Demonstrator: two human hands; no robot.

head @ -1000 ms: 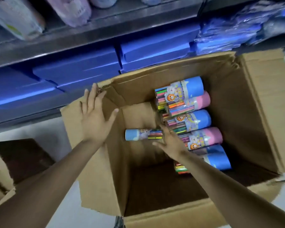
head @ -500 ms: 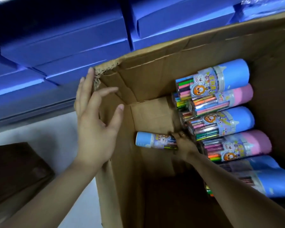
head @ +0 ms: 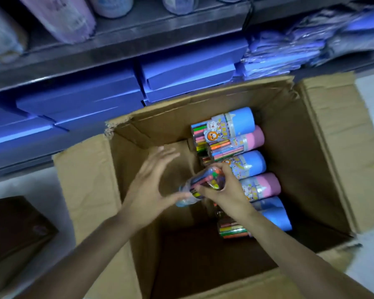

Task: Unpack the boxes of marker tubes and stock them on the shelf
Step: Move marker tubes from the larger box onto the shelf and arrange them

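Gripping: the right hand is curling its fingers round the clear end of a tube, where the colored marker tips are showing through.
Left hand: the left hand is hovering with fingers spread and slightly bent beside the tube's lower end; its thumb is lying against or just beside the blue cap, and I cannot tell whether it is touching.
Tube: it is sitting tilted over the box's open middle, clear end up toward the right hand, blue cap down and to the left, partly blurred.
Box: it is standing open on the floor, flaps folded outward, its left inner wall running just behind the left hand.
Row: more tubes are lying on their sides along the right half of the box, caps pointing right, each one touching the next.
Caps: from the far end they are going blue, pink, blue, pink, then blue nearest the person.
Lower layer: marker ends are showing under the nearest blue tube.
Shelf: a gray shelf is running across the top, just beyond the box's far wall.
Under the shelf: blue cartons are lying stacked, and wrapped blue packs are lying to their right.
On the shelf: pale wrapped packs are lying along it, blurred.
Lower left: a dark brown box is lying on the floor, well apart from the hands.
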